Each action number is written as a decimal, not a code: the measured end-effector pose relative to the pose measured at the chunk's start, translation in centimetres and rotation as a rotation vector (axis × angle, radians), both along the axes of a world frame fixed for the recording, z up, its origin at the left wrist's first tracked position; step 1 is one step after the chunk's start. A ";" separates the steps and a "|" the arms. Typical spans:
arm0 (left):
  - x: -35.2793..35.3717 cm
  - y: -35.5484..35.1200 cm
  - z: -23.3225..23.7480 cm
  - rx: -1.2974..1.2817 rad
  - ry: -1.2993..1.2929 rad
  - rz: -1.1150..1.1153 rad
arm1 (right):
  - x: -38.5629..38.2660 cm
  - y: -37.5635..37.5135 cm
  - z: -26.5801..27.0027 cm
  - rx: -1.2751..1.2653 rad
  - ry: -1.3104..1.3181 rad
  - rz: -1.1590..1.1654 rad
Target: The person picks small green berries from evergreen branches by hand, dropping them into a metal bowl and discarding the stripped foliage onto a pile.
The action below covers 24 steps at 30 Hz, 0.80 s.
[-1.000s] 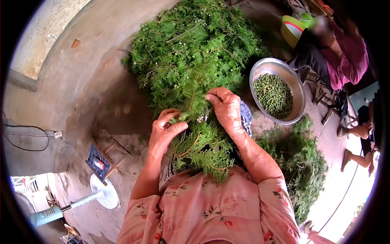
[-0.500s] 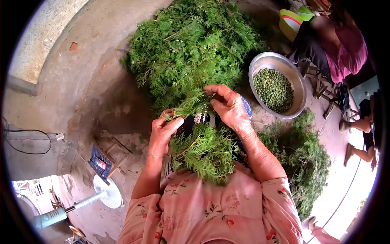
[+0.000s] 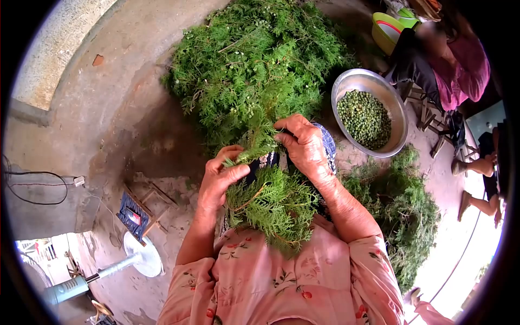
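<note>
My left hand (image 3: 218, 176) is closed on a green evergreen sprig (image 3: 259, 142), its stem between thumb and fingers over my lap. From the other side, my right hand (image 3: 306, 146) has thumb and forefinger pinched together at the sprig's edge. What lies between those fingertips is too small to make out. Several cut evergreen branches (image 3: 271, 200) rest on my lap below both hands. Just beyond my hands rises a large heap of leafy branches (image 3: 254, 70) dotted with small pale green cones.
A metal basin (image 3: 401, 122) holding many small green cones (image 3: 364, 119) stands to the right. More branches (image 3: 406, 216) lie on the floor behind it. At left are a fan (image 3: 143, 254) and a small wooden stool (image 3: 154, 203). Another person (image 3: 460, 76) sits at upper right.
The sprig has turned more upright between my hands. My right fingers have come closer together against it, and my left hand has shifted slightly.
</note>
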State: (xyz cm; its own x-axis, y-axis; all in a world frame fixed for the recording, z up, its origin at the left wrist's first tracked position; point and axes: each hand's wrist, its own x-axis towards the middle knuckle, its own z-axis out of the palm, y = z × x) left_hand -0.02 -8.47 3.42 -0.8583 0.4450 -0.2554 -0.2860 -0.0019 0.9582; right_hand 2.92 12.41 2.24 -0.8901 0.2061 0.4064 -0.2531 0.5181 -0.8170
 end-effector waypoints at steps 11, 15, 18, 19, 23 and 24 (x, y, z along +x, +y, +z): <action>-0.1 0.7 -0.2 -0.034 0.040 -0.052 | 0.4 2.0 0.6 0.353 0.107 -0.092; -0.4 1.5 0.7 -0.046 0.017 -0.042 | 0.5 3.2 0.1 0.385 0.122 -0.087; -1.1 0.8 0.4 -0.087 -0.003 -0.050 | -0.2 6.6 -1.3 0.570 0.109 -0.377; -1.4 0.2 0.3 -0.066 -0.041 -0.028 | -0.1 7.9 -0.9 0.463 0.014 -0.453; -1.6 -0.1 -0.1 0.112 -0.251 0.462 | 1.0 13.3 -0.7 0.403 0.053 -0.621; -1.4 -0.8 1.1 0.318 -0.231 0.263 | 1.2 14.9 -1.0 0.429 0.068 -0.693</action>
State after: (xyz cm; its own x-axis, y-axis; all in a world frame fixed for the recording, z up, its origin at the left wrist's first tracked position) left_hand -1.45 -9.22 4.55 -0.8894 0.3070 -0.3387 -0.4418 -0.3863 0.8097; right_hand 4.07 27.28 1.23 -0.5879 0.5146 0.6241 0.1977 0.8396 -0.5060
